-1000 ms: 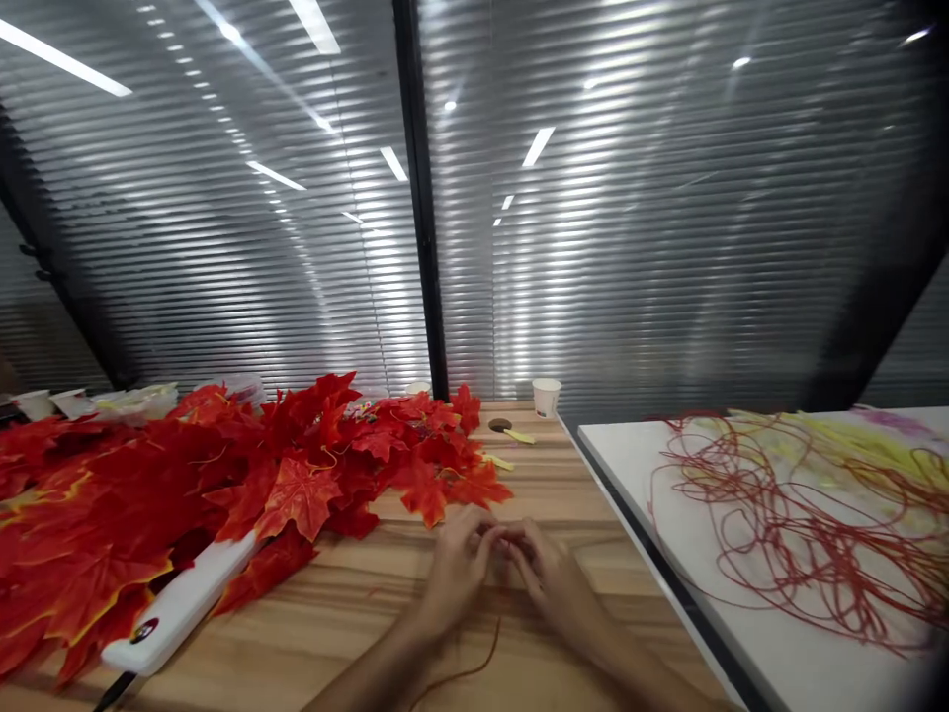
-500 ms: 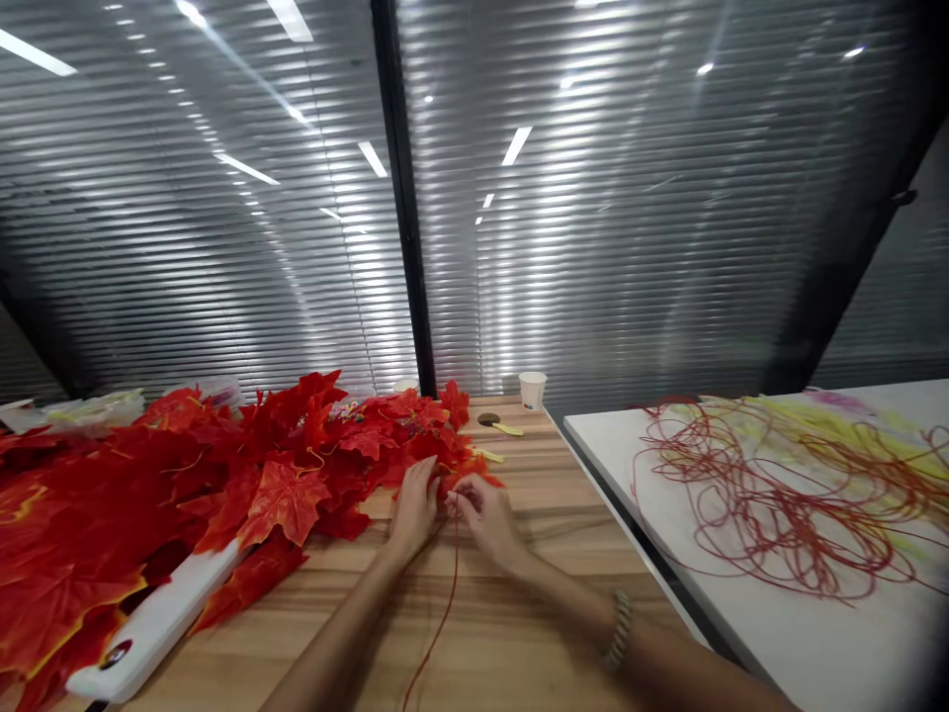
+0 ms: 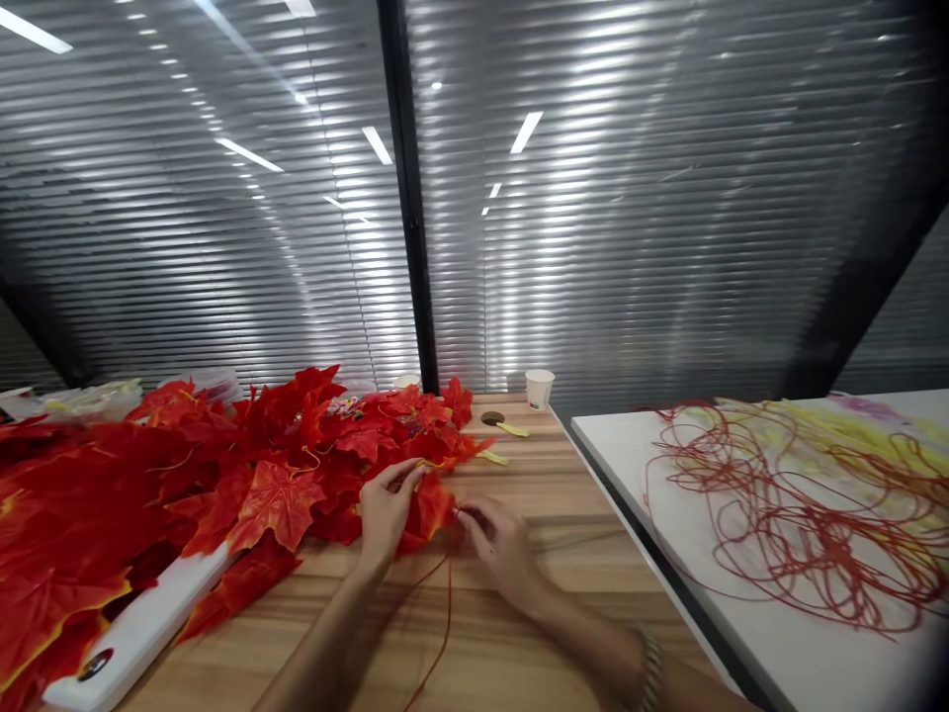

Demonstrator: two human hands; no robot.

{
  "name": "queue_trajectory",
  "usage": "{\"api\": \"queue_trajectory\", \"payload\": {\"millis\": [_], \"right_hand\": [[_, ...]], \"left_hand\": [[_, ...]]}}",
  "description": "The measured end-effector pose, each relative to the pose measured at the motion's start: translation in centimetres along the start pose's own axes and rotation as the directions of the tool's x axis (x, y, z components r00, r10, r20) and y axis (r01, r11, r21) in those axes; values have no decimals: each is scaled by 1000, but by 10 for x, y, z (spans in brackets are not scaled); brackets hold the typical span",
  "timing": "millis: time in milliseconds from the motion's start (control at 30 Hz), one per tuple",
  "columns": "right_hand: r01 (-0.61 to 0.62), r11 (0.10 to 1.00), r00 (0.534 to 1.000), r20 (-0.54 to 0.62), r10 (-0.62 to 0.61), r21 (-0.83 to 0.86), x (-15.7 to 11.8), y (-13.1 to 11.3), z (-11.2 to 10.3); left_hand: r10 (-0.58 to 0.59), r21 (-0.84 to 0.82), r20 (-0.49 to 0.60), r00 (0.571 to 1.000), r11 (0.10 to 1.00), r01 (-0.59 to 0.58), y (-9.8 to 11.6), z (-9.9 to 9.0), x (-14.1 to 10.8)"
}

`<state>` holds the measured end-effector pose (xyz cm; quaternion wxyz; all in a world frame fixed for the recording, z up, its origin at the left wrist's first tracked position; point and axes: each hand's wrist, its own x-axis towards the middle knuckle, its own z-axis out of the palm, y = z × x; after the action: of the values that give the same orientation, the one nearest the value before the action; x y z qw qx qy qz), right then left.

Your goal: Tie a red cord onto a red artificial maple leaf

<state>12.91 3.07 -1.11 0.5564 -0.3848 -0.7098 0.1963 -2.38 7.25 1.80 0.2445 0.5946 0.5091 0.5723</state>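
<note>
A big heap of red artificial maple leaves (image 3: 222, 475) covers the left of the wooden table (image 3: 519, 633). My left hand (image 3: 386, 509) pinches one red leaf (image 3: 430, 504) at the heap's near right edge, lifting it a little. My right hand (image 3: 500, 539) sits just right of that leaf, fingers pinched on a thin red string (image 3: 443, 623) that trails toward me across the wood. The string's end at the leaf is hidden by my fingers.
A white flat bar (image 3: 140, 633) lies under the leaves at the near left. A white table (image 3: 712, 593) on the right carries tangled red and yellow strings (image 3: 801, 504). A paper cup (image 3: 539, 389) and a round hole (image 3: 492, 418) are at the back, before a blind-covered glass wall.
My hands moved away from me to the edge of the leaf heap. The left hand took hold of a red leaf and raised it; the right keeps the string beside it.
</note>
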Motion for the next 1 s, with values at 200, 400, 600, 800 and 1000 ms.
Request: {"api": "queue_trajectory", "payload": {"millis": [200,400,600,800,1000], "right_hand": [[196,974,979,-32,-201,-114,-4,-9,-9],[291,927,954,5,-298,-235,-3,-11,-15],[239,937,962,-71,-265,-257,3,-2,-18],[184,946,974,-83,-213,-266,5,6,-18],[192,946,975,-56,-213,-262,4,7,-17]], "left_hand": [[304,180,143,942,928,-327,0,9,-17],[355,221,186,916,894,-391,2,15,-30],[273,110,158,949,950,-292,10,19,-39],[156,-48,102,982,987,-152,10,25,-43],[60,-167,98,993,985,-43,5,26,-41]]}}
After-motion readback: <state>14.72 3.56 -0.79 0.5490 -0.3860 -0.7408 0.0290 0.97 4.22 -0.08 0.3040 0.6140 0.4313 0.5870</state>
